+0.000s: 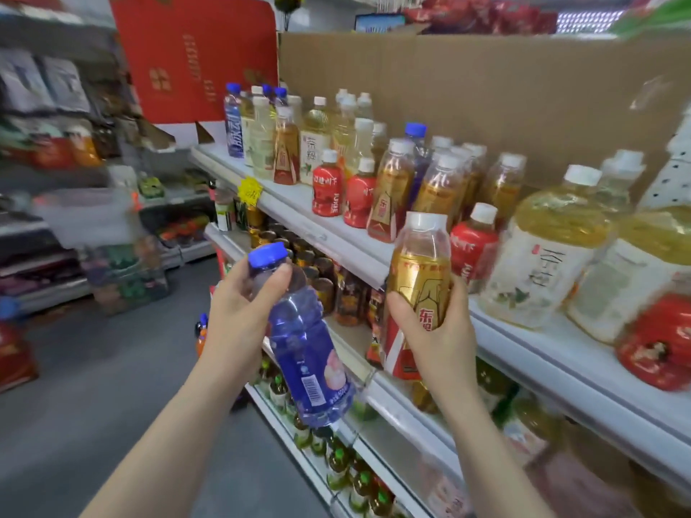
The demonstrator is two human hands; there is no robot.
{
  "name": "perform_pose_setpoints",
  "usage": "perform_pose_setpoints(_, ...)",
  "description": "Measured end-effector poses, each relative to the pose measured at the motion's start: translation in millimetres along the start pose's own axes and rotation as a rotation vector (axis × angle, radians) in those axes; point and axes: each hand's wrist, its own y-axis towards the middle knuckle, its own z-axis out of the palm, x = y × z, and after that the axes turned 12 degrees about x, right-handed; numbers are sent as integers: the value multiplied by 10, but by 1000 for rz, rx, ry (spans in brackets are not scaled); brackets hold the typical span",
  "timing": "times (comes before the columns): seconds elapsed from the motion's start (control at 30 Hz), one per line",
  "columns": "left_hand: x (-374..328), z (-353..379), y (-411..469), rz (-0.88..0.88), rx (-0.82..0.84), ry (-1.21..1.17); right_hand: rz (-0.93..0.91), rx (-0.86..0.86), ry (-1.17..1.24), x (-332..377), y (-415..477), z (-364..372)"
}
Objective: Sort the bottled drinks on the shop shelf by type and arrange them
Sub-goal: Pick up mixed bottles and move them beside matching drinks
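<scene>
Brown cardboard sheet (486, 87) backs the white metal top shelf (299, 214). A bare strip runs along the shelf's front lip, ahead of the standing bottles. Grey aisle floor (93, 368) lies open at left.

Left hand (239, 312) grips the neck of a tilted translucent blue plastic bottle with blue cap (306, 349), off the shelf, in front of the lower tiers.

Right hand (441, 330) wraps round an upright amber bottle with gold-red label and white cap (418, 271), just before the lip.

Lower tiers blurred. Squat red bottle (658, 345) cut off at right.
</scene>
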Motion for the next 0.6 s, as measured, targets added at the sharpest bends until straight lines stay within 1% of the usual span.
perform_pose_setpoints(0.17, 82, -333, 831, 31, 48, 37, -32, -90, -14, -39, 718, 423)
perform_pose_setpoints(0.33, 167, -509, 1590, 31, 113, -17, -43, -258, -127, 47, 1238, 550)
perform_pose_setpoints(0.47, 260, -442, 2069, 21, 214, -145, -18, -411, -264, 97, 1481, 506)
perform_pose_setpoints(0.53, 322, -401, 2278, 13, 286, -165, -7, -469, -338, 118, 1546, 503)
perform_pose_setpoints(0.6, 366, -377, 2459, -1, 367, -178, 45, -516, -419, 121, 1590, 526)
